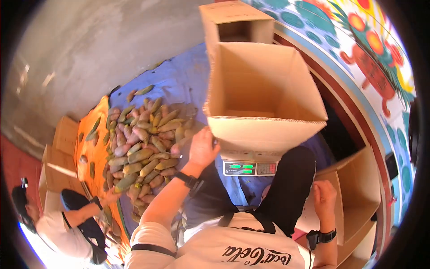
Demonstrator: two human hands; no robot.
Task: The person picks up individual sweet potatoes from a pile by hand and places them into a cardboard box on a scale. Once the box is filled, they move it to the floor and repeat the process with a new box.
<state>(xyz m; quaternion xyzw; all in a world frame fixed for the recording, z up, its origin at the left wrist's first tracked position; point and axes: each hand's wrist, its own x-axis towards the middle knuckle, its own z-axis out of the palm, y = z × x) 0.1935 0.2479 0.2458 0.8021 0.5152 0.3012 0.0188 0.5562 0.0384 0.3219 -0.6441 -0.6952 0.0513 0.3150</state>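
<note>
A large open-topped cardboard box stands in front of me on a digital scale with lit green displays. No contents show inside the box. My left hand is at the box's near left corner, thumb toward the front face and fingers along the side. Beside my right knee, my right hand is raised with its fingers curled in, and I see nothing in it. Left of the box lies a big heap of long, plump, green and pinkish produce, possibly roots or tubers.
Blue sheeting and orange sheeting lie under the heap. A co-worker at the left reaches into it. Another carton stands behind the box. Open cartons are close at my right, with more cartons at far left.
</note>
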